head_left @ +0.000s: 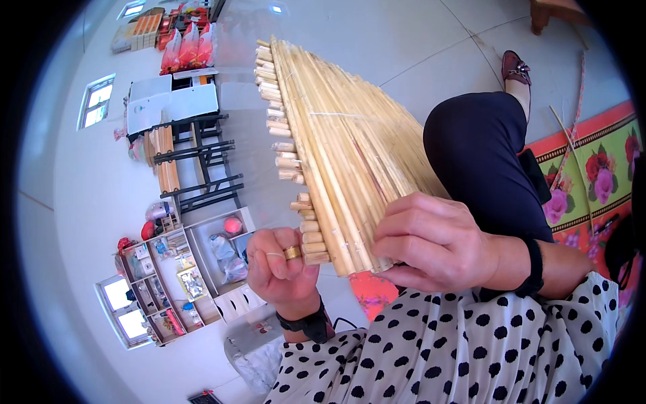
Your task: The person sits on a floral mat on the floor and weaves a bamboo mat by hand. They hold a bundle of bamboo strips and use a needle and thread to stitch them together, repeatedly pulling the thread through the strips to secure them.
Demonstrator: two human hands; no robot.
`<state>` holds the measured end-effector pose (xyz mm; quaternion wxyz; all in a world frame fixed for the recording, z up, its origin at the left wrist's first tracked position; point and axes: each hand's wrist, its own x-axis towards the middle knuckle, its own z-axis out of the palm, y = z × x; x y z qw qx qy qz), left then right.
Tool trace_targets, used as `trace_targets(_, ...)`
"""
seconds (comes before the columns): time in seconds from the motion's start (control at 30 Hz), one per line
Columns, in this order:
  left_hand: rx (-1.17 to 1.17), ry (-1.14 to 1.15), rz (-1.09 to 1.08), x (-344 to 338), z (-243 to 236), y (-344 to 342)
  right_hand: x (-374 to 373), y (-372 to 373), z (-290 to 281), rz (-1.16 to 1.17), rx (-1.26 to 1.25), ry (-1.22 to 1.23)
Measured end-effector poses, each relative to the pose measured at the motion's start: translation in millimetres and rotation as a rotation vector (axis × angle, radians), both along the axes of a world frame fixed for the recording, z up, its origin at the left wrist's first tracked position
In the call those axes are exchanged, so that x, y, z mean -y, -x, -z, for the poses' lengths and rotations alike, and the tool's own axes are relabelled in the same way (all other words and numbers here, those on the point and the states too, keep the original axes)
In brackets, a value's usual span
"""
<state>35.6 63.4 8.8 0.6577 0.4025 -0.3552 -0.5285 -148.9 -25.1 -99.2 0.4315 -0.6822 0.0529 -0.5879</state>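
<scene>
The mat of pale stalks (350,145) is in front of the person, its near end between the two hands and its far end reaching away above the grey floor (417,40). Its stalks lie side by side, and a thin pale cord (336,114) crosses them. Along its left edge there is a row of short cut ends (286,147), sticking out unevenly.

The right hand (434,239) grips the near end of the mat from the right side: its fingers lie over the stalks and the thumb is lower, close to the near edge. The left hand (276,262) is just beside the lowest cut ends. Its fingers are curled closed, and one wears a gold-coloured ring (292,253). A fine pale strand shows across these fingers, but I cannot tell if they pinch it.

A dark-trousered knee (478,151) is raised to the right of the mat. Behind it, a flowered rug (595,175) covers part of the floor. Well apart on the left stand shelves (219,296) with small goods, and black metal frames (202,158) are near them.
</scene>
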Motion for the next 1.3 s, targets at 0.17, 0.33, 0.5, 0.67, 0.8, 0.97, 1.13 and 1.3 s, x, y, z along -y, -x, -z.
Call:
trace_targets(0.17,0.013,-0.02,0.012,-1.5,0.7,-7.4,-1.0,1.6,0.0,0.034,-0.008,-0.008)
trace_targets(0.33,0.057,-0.022,-0.014,-3.4,-2.3,-5.5,-4.3,1.2,-1.0,0.083,-0.032,-0.056)
trace_targets(0.5,0.091,-0.002,-0.006,-3.9,-1.2,-2.8,-1.9,0.1,-1.1,0.115,-0.028,0.01)
trace_targets(0.67,0.223,0.054,0.152,-2.0,-7.2,-9.5,2.2,2.6,-9.0,0.07,-0.061,-0.003)
trace_targets(0.8,0.419,0.172,-0.042,1.7,-11.0,1.3,0.1,6.5,-16.2,0.134,-0.153,-0.018)
trace_targets(0.97,0.485,-0.163,0.032,-14.2,-15.2,-9.4,5.4,28.9,-15.0,0.18,-0.318,0.041)
trace_targets(1.13,-0.073,-0.06,0.297,-20.2,-3.8,-14.8,10.2,67.6,-26.5,0.175,-0.493,0.063)
trace_targets(1.3,-0.196,0.09,0.324,-15.3,-13.8,2.4,-0.5,100.7,-52.0,-0.004,-0.463,0.137)
